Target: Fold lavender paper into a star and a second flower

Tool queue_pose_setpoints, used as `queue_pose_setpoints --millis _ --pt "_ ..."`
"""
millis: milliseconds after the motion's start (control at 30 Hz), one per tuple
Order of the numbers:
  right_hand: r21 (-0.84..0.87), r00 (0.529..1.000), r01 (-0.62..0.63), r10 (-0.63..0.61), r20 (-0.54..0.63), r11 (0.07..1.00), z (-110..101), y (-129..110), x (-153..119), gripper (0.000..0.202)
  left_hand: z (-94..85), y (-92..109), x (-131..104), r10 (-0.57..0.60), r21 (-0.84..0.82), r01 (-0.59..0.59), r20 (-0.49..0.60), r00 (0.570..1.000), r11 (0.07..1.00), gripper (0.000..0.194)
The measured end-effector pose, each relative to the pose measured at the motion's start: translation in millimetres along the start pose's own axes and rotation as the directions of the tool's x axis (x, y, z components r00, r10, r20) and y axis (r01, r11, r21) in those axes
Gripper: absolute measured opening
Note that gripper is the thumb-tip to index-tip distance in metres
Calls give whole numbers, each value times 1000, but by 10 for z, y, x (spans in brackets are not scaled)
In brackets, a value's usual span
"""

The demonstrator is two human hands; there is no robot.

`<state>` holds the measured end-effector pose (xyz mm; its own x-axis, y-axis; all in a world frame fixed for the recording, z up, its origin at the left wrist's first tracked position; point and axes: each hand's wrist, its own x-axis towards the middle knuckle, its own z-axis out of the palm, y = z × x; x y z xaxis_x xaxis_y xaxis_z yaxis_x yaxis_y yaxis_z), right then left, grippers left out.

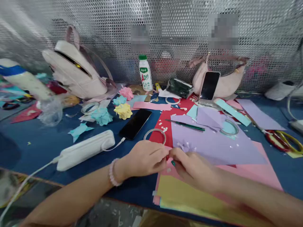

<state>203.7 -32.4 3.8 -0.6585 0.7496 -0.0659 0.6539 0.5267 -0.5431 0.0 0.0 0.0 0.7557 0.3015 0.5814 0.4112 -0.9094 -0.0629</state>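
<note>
Both hands meet over the coloured paper near the table's front edge. My left hand [148, 157], with a beaded bracelet on the wrist, has its fingers closed in a pinch. My right hand [191, 165] is also closed, thumb and fingers pressed together, its tips almost touching the left ones. Whatever lies between the fingertips is hidden or too small to make out. Just behind the right fingers sits a crumpled purple paper piece [186, 147] on a purple sheet [208, 148]. Pink paper [168, 171] and a yellow sheet [182, 192] lie beneath the hands.
A tape roll [155, 136] lies behind my left hand. To the left are a phone [136, 123], a cabled white power strip [86, 149] and folded paper flowers [123, 111]. Tweezers [187, 125] rest on the paper; scissors [281, 140] lie right. A bottle [145, 74] and bags stand behind.
</note>
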Motion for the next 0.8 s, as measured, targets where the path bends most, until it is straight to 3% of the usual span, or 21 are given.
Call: queue_pose_setpoints --millis 267,533,800 --pt "50 1000 -12 11 22 999 30 -61 -37 13 -15 34 -16 25 36 -22 -74 997 999 10" --pt "157 998 60 -60 -10 986 18 -81 -65 20 13 77 -15 -129 -161 94 -222 967 982 13" --pt "258 991 124 -108 -74 958 -3 -69 -77 26 -58 89 29 -228 -294 166 -189 955 941 17"
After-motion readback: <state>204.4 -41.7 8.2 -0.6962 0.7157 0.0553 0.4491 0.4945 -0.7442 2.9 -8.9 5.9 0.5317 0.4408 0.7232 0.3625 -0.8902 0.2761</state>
